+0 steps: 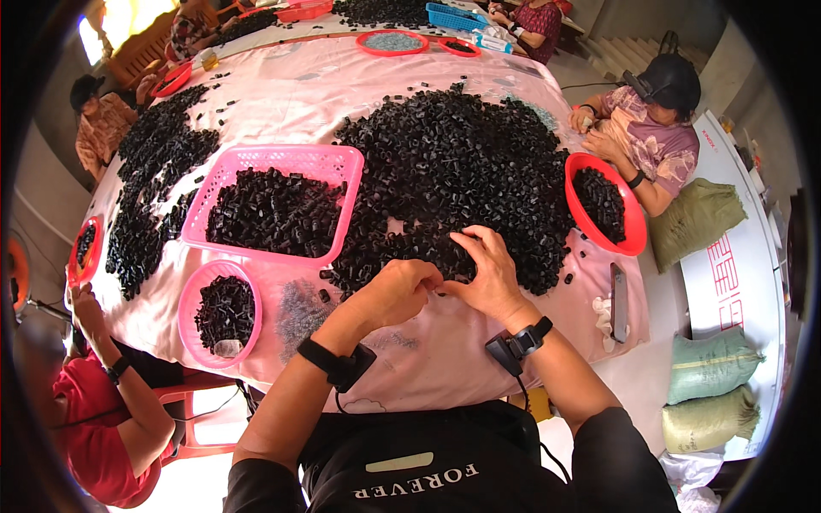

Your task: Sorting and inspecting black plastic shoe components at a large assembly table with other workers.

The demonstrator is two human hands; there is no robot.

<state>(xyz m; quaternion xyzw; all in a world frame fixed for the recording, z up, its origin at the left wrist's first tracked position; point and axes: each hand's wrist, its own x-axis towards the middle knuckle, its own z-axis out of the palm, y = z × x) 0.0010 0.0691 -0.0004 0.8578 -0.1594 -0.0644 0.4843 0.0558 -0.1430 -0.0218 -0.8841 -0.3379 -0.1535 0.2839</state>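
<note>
Because the black parts (462,162) are small, the curled left hand (398,292) and half-open right hand (491,272) presumably sit close for control; any held piece is indiscernible.

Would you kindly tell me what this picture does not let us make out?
In the head view:
Anything in the left hand: hidden by its curled fingers.
Bottom of the large pink basket: covered by black pieces.
Red-shirted person: head blurred at the dark left rim.
</note>
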